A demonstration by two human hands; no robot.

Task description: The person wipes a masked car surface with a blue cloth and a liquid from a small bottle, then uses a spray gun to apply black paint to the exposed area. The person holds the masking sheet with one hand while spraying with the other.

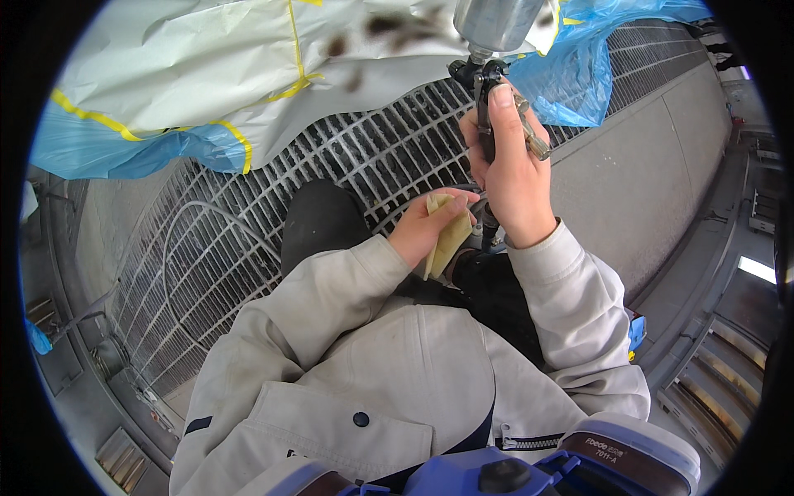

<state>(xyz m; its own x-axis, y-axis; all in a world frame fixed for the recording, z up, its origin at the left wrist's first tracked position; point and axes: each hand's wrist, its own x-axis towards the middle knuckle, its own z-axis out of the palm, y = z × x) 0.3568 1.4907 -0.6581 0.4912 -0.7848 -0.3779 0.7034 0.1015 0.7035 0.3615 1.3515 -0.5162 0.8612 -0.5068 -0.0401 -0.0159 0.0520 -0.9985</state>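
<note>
My right hand (pixel 514 153) is wrapped round the handle of a spray gun (pixel 486 95), thumb up along its back. A metal cup (pixel 500 23) sits on top of the gun, close to the masked surface. Lower and to the left, my left hand (pixel 423 227) pinches a folded pale yellow cloth (pixel 449 240) between thumb and fingers. The cloth hangs over my knees, a little below the gun. White masking paper (pixel 207 66) with dark brown sprayed spots spreads across the top of the view.
Blue plastic film (pixel 571 78) borders the paper, held by yellow tape (pixel 98 120). Below lies a metal floor grating (pixel 389 149) with a grey hose (pixel 169 248) looping over it at left. A concrete strip (pixel 637 174) runs along the right. A blue respirator (pixel 488 475) shows at the bottom edge.
</note>
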